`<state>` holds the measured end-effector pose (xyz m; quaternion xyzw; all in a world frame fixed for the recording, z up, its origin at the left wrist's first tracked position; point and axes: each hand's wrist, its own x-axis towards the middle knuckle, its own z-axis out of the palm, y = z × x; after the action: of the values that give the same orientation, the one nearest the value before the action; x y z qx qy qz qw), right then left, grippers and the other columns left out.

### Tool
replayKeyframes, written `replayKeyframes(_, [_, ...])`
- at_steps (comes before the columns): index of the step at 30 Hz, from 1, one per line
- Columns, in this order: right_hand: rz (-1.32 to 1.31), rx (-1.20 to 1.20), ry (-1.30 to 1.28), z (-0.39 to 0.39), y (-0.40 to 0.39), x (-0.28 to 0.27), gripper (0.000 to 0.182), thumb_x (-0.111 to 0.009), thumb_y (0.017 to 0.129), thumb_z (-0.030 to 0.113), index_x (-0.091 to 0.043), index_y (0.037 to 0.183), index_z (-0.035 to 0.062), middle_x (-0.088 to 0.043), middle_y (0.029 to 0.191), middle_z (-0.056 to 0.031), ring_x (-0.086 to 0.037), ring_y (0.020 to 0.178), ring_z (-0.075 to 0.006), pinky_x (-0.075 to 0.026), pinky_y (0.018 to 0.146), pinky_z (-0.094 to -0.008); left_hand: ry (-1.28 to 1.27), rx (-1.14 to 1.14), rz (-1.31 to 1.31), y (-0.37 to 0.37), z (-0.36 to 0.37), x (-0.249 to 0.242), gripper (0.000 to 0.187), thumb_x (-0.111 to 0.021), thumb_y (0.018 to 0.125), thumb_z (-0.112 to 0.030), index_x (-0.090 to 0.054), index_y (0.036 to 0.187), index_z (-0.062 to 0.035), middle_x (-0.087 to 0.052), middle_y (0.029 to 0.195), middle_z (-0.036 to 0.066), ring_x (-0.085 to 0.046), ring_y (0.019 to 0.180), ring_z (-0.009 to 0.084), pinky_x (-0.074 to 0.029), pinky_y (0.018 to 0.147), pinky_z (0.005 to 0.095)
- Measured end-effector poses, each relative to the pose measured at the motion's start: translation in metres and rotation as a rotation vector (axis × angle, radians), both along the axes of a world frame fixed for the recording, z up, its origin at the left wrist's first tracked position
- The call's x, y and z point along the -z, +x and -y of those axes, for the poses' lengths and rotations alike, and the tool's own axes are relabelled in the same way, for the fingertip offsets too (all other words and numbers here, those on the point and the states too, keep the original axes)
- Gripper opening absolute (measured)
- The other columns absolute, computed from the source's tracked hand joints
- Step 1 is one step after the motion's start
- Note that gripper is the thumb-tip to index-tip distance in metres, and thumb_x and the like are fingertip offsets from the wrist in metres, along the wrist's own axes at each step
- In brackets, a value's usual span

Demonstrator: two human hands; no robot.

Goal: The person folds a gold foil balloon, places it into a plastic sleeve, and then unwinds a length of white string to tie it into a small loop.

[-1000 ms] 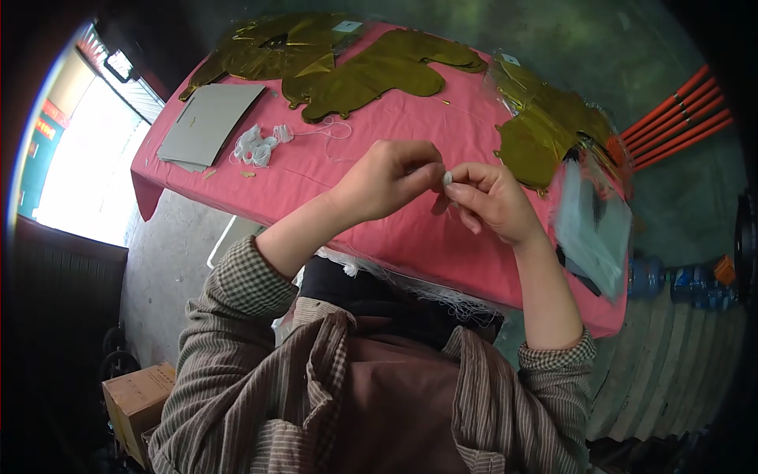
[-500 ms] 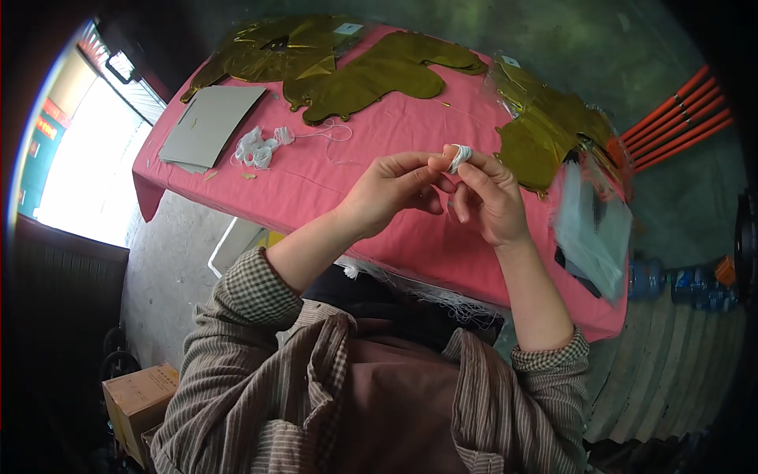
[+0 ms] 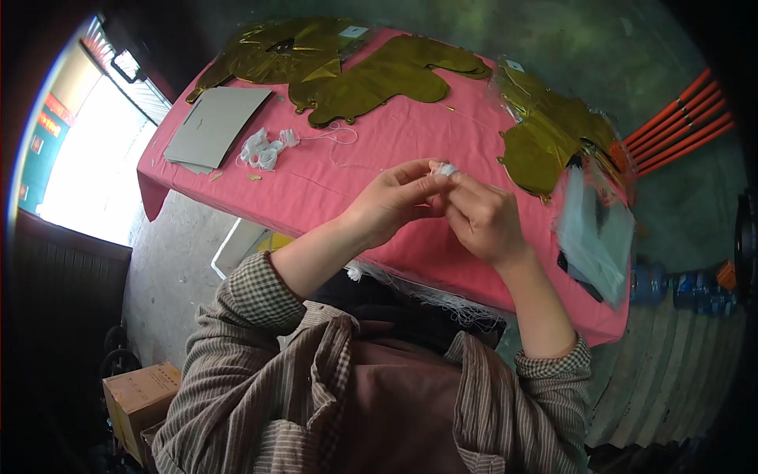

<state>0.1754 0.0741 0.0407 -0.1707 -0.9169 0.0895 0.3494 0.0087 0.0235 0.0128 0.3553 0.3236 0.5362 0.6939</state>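
Observation:
A small wound bundle of white string (image 3: 447, 169) is pinched between my two hands above the pink-covered table (image 3: 347, 186). My left hand (image 3: 395, 201) is closed, its thumb and fingertips at the bundle's left side. Curled from the right, my right hand (image 3: 483, 217) meets it there, thumb and fingers on the string and its back turned up. The fingers hide part of the bundle. A loose pile of white string (image 3: 264, 150) lies on the cloth, with a thin strand trailing from it towards my hands.
Grey cardboard sheets (image 3: 213, 126) are stacked at the left. Gold foil sheets (image 3: 379, 79) lie along the far side, more gold foil in clear wrap (image 3: 545, 142) at the right. Clear plastic bags (image 3: 596, 229) rest on the right edge. A carton (image 3: 142, 395) stands on the floor.
My right hand has turned over, its fingers folding in around the string bundle. Both hands have come closer together, and the bundle sits slightly lower and further left.

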Motion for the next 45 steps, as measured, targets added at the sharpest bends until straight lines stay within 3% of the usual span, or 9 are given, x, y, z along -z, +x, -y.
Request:
replayKeyframes(8, [0.122,-0.117,0.135,0.004,-0.002,-0.005,0.016,-0.061,0.067,0.0,-0.062,0.082,-0.0007,-0.062,0.091,-0.0144,-0.061,0.069,-0.0261,-0.05,0.059,-0.0331,-0.044,0.011,0.057,-0.007,0.006,0.008,0.032,-0.047,0.091,-0.016,-0.047,0.119,-0.0011,-0.057,0.103,0.009,-0.057,0.093,0.0167,-0.047,0.083,0.0328])
replayKeyframes(17, [-0.294,-0.23,-0.306,0.011,-0.029,0.002,0.018,-0.058,0.075,-0.004,-0.061,0.092,-0.0025,-0.062,0.095,-0.014,-0.063,0.081,-0.0221,-0.051,0.069,-0.0311,-0.077,-0.266,0.006,-0.044,0.019,0.003,0.028,-0.049,0.09,-0.013,-0.05,0.113,0.0038,-0.06,0.094,0.012,-0.061,0.074,0.0187,-0.052,0.076,0.033])
replayKeyframes(22, [-0.038,-0.161,-0.384,-0.005,-0.049,0.027,0.025,-0.057,0.078,0.003,-0.058,0.102,-0.0011,-0.059,0.105,-0.0144,-0.059,0.095,-0.0231,-0.049,0.075,-0.0299,0.316,-0.743,-1.139,-0.136,0.017,-0.015,0.023,-0.047,0.091,-0.011,-0.058,0.109,-0.0036,-0.064,0.088,0.005,-0.06,0.075,0.009,-0.051,0.067,0.0253])
replayKeyframes(24, [0.031,-0.148,-0.292,-0.008,-0.067,0.041,0.032,-0.06,0.077,0.011,-0.057,0.108,0.0022,-0.057,0.109,-0.0151,-0.056,0.099,-0.029,-0.047,0.082,-0.0324,0.331,-0.821,-1.36,-0.18,0.009,-0.005,0.024,-0.051,0.086,-0.009,-0.058,0.109,-0.0047,-0.065,0.085,0.005,-0.062,0.07,0.0146,-0.051,0.064,0.0276])
replayKeyframes(28, [-0.002,-0.095,-0.213,-0.019,-0.102,0.061,0.031,-0.061,0.075,0.015,-0.057,0.104,0.0038,-0.057,0.104,-0.0149,-0.055,0.097,-0.0291,-0.045,0.082,-0.038,0.23,-0.765,-1.784,-0.21,-0.002,0.0,0.028,-0.057,0.081,-0.01,-0.059,0.109,-0.0065,-0.065,0.092,0.008,-0.062,0.079,0.0234,-0.05,0.072,0.0338])
replayKeyframes(30, [0.118,0.003,-0.148,-0.019,-0.109,0.065,0.02,-0.059,0.076,0.015,-0.058,0.092,0.0048,-0.058,0.092,-0.014,-0.057,0.089,-0.0301,-0.047,0.075,-0.0402,0.096,-0.481,-2.125,-0.213,-0.001,0.004,0.029,-0.059,0.077,-0.013,-0.061,0.106,-0.0088,-0.062,0.102,0.009,-0.056,0.095,0.0299,-0.044,0.083,0.0385])
replayKeyframes(33, [0.165,-0.067,-0.267,-0.022,-0.105,0.065,0.011,-0.056,0.075,0.013,-0.055,0.082,0.0045,-0.056,0.077,-0.0115,-0.056,0.074,-0.0295,-0.046,0.065,-0.0393,0.224,-0.732,-2.057,-0.205,0.001,0.004,0.027,-0.06,0.078,-0.025,-0.064,0.099,-0.0088,-0.058,0.106,0.01,-0.05,0.105,0.0276,-0.04,0.087,0.0392])
replayKeyframes(39, [0.411,-0.016,-0.329,-0.024,-0.048,0.027,0.009,-0.055,0.075,0.014,-0.053,0.075,0.0054,-0.058,0.076,-0.0105,-0.058,0.073,-0.0301,-0.045,0.062,-0.0405,0.106,-0.71,-2.178,-0.158,0.011,-0.001,0.038,-0.059,0.075,-0.045,-0.067,0.083,-0.0087,-0.054,0.089,0.008,-0.049,0.096,0.0223,-0.04,0.081,0.0412])
replayKeyframes(45, [0.785,0.073,-0.35,-0.039,0.028,-0.006,0.01,-0.053,0.073,0.009,-0.061,0.078,0.0038,-0.061,0.082,-0.0117,-0.058,0.08,-0.0293,-0.046,0.069,-0.0399,0.357,-0.694,-1.941,-0.174,-0.001,0.006,0.019,-0.062,0.076,-0.025,-0.067,0.083,-0.0079,-0.058,0.09,0.008,-0.053,0.089,0.0253,-0.044,0.077,0.0377])
